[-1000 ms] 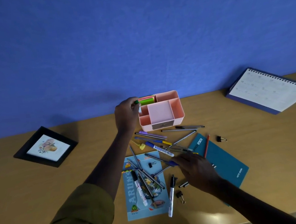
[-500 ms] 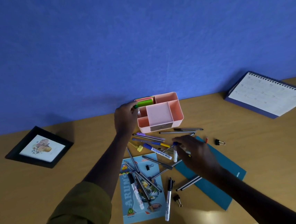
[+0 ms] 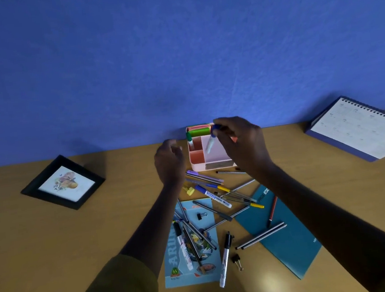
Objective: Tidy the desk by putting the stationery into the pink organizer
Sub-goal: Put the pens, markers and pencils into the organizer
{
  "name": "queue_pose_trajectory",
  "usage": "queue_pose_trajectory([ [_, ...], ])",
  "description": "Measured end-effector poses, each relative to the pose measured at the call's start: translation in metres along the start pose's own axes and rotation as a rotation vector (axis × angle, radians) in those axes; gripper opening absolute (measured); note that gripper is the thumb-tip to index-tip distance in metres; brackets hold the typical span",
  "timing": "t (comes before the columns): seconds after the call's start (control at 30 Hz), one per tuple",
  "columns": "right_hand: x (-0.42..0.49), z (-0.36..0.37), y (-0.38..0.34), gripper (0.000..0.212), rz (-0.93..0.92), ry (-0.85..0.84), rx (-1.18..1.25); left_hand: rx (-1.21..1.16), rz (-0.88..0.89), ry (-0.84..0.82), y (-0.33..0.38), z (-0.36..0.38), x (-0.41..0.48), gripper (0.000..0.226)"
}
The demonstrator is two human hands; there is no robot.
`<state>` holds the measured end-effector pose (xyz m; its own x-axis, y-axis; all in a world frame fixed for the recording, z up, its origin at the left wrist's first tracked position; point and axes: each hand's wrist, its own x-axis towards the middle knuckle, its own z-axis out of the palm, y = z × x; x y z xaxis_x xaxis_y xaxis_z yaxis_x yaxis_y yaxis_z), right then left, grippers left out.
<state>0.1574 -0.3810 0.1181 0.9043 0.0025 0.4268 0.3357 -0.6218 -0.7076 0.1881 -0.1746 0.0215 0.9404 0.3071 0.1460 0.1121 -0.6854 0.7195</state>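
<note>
Pink organizer (image 3: pixel 214 165) under right hand (image 3: pixel 240 143); grip pinching blue-capped marker (image 3: pixel 211 143), tilted; left hand (image 3: pixel 169 159) loose, empty; risk: catching divider, tipping out onto desk (image 3: pixel 55 241).

Dim, bluish scene with one glare spot and wide-angle bending

The desk (image 3: pixel 55 241) is lit weakly and unevenly; a soft bright patch is seen on its near edge beside the teal notebook (image 3: pixel 287 242). Faint, diffuse shadows are cast on the blue wall (image 3: pixel 178 53) behind the hands. The desk's far edge is bowed by lens distortion. Fine print on the calendar (image 3: pixel 359 129) is left unreadable by softness, and the right hand (image 3: pixel 240 141) is slightly blurred.
</note>
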Motion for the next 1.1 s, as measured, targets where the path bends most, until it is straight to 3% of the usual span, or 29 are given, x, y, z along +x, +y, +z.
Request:
queue_pose_trajectory([
  [0.23,0.035,0.056,0.019,0.015,-0.036,-0.084,-0.137,-0.046,-0.358,-0.045,-0.005,0.004,-0.083,0.010],
  [0.4,0.037,0.082,0.042,0.017,0.018,-0.191,-0.204,-0.033,-0.496,-0.141,0.002,0.018,-0.114,0.007],
  [0.83,0.038,0.107,0.054,0.021,0.061,-0.304,-0.268,0.115,-0.620,-0.373,-0.002,0.032,-0.122,0.041],
  [1.1,0.027,0.090,0.052,0.021,0.078,-0.248,-0.241,0.150,-0.642,-0.348,0.004,0.036,-0.118,0.042],
])
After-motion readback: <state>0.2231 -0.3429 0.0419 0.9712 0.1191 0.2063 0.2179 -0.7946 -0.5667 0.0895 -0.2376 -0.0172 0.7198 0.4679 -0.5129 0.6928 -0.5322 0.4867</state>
